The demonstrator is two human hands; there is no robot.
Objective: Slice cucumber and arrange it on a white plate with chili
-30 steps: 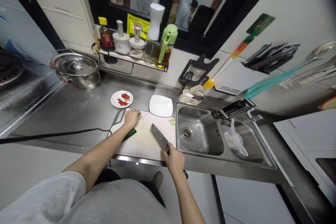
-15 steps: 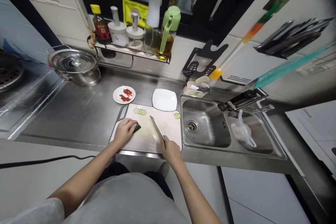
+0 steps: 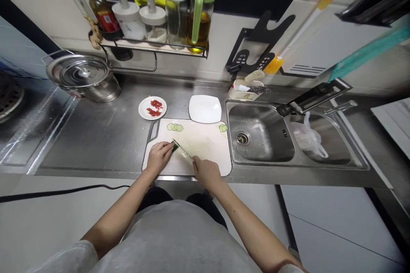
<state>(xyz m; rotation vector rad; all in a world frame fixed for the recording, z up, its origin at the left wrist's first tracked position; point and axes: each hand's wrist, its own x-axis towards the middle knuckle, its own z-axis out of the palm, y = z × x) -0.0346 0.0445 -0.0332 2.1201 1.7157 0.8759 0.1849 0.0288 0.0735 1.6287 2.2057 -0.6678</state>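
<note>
"Where the two hands come close together, what does each one hold?"

"The right hand (image 3: 206, 172) is wrapped around the handle of a kitchen knife (image 3: 182, 149), its blade seen almost edge-on and slanting toward the upper left. The left hand (image 3: 159, 156) has its fingers together over a green-skinned cucumber piece (image 3: 175, 148), mostly hidden beneath them."

"Does the blade touch the cucumber?"

"It lies right alongside the exposed end; contact cannot be told from this view."

"And what supports them?"

"A white cutting board (image 3: 208, 149) with a grey handle at its left end. Near its far edge lies a row of overlapping cucumber slices (image 3: 175, 127); a smaller group of slices (image 3: 223, 128) sits at the far right corner."

"What surrounds the board?"

"Beyond it stand a round plate (image 3: 142, 108) bearing chopped red pieces (image 3: 155, 108) in two clusters and, to its right, a bare squarish white plate (image 3: 205, 109). A double-bowl steel sink (image 3: 262, 140) adjoins on the right; a lidded steel pot (image 3: 104, 89) stands farther left, near a wall rack (image 3: 153, 47) of condiment containers."
</note>
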